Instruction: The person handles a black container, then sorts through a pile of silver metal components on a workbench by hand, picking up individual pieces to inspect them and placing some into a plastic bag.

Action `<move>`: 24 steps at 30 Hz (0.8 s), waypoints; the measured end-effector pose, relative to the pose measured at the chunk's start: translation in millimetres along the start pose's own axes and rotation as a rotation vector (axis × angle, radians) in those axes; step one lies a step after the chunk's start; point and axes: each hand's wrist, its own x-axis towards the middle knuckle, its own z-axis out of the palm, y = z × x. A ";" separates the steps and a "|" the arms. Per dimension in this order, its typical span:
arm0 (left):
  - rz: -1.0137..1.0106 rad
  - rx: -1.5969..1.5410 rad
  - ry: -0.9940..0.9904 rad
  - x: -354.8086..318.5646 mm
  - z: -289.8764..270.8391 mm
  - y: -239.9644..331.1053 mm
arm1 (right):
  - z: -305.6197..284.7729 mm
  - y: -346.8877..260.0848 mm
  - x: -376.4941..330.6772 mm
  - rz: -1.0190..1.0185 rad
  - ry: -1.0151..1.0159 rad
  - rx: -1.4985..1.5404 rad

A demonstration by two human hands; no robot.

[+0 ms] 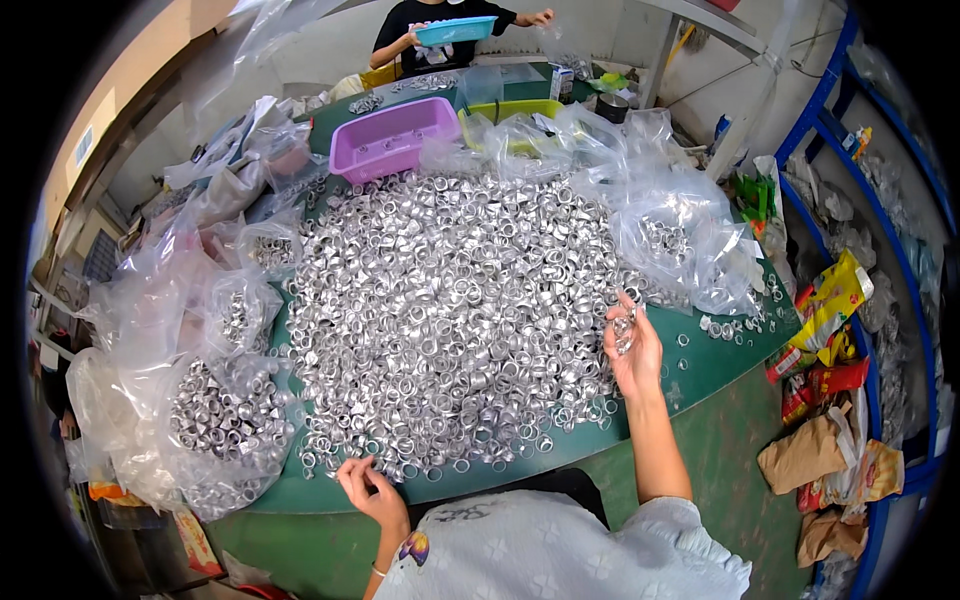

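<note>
Hundreds of small silver metal rings (450, 310) lie heaped across the green table (720, 365), between clear plastic bags of the same rings (225, 420) at the left and right. The left hand (368, 490) rests at the heap's near edge, fingers curled loosely with nothing visibly in them. The right hand (632, 345), raised at the heap's right edge, pinches a few rings in its fingertips.

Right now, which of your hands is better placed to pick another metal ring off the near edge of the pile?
Probably the left hand: it looks empty and rests beside rings at the pile's near edge. The right hand is raised, already holding rings.
</note>
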 end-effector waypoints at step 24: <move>0.008 0.114 -0.030 -2.5 -5.5 3.4 | 32.4 -66.9 269.8 0.132 0.190 -0.360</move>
